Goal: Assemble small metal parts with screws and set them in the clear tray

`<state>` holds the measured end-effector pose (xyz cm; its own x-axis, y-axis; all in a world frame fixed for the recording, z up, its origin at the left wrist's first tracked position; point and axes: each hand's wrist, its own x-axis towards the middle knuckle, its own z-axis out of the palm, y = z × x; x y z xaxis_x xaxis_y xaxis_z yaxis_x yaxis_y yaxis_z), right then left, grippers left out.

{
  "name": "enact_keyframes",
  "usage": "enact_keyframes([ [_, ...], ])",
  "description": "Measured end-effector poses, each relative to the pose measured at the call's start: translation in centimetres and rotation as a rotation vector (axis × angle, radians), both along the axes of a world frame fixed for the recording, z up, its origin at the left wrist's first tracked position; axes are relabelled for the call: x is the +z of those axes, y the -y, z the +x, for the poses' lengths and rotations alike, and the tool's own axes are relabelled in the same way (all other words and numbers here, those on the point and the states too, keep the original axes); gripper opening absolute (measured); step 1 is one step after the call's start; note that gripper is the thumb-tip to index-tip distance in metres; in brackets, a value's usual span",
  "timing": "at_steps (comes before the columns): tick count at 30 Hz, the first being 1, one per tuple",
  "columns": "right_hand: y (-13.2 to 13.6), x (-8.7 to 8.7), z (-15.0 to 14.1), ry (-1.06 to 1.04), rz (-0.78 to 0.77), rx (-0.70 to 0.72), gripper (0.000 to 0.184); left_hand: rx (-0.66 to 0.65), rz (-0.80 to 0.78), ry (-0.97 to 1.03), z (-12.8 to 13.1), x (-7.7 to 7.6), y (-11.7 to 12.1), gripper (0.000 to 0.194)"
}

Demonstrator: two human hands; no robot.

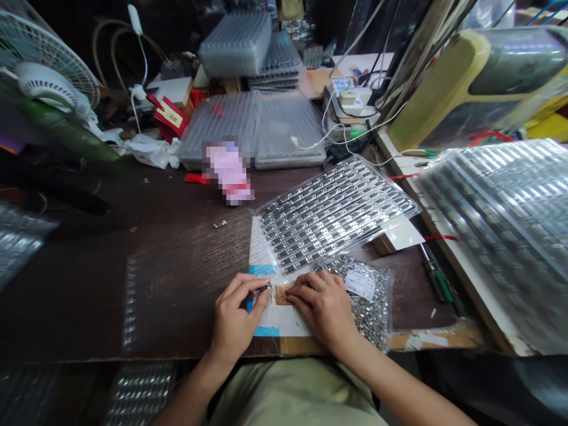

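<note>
Along the near edge of the dark wood-grain table (186,278), both hands close together above a white sheet with blue patches (284,324). Left hand (235,316) clenched in a pinch, thumb and fingers on a small metal part (265,288), its end pointing right toward the other hand. Right hand (322,305) curled down over a tan pad (284,294), only a narrow gap from that metal part; gripping or merely pressing, impossible to tell. Against the right hand's outer side, a clear bag of loose metal pieces (370,307), its lower end close to the table's front edge. Just beyond the hands, a clear blister tray (337,213) of metal parts in tight rows, lying at a slant, its near corner over the white sheet. To the left, a wide stretch of wood grain between the left hand and a lone metal piece (219,223). To the right, a green-handled screwdriver (437,281) beside the table's raised side rim, and past it a tall stack of blister trays (501,225) leaning in over that side. Farther off, a blurred pink package (228,171) in front of flat plastic trays (288,133).
</note>
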<state>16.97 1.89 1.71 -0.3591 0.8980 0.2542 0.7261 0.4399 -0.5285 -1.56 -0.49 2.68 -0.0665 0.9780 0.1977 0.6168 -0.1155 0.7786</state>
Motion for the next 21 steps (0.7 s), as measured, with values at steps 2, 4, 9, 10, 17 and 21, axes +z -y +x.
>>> enact_keyframes([
  [2, 0.1, -0.3, -0.3, 0.030, 0.009, 0.001, 0.009, 0.011, 0.001, 0.009, -0.4, 0.3, 0.1, 0.011],
  [4, 0.1, -0.4, -0.1, 0.070, 0.028, 0.008, 0.012, 0.008, 0.005, 0.006, -0.5, 0.3, 0.1, 0.010],
  [9, -0.3, 0.3, 1.7, 0.205, 0.110, -0.072, 0.014, -0.041, 0.037, -0.008, -0.1, 0.0, -0.1, 0.011],
  [10, -0.4, 0.4, 2.0, 0.231, 0.121, -0.087, 0.012, -0.054, 0.043, -0.007, 0.0, -0.1, -0.2, 0.011],
  [17, -0.5, 0.7, 2.3, 0.424, 0.167, 0.007, 0.008, -0.145, 0.079, -0.011, 1.6, -0.4, -1.1, 0.011],
  [21, -0.6, 0.6, 2.7, 0.343, 0.164, 0.032, 0.011, -0.245, 0.087, -0.033, 3.0, -0.9, -1.1, 0.013],
])
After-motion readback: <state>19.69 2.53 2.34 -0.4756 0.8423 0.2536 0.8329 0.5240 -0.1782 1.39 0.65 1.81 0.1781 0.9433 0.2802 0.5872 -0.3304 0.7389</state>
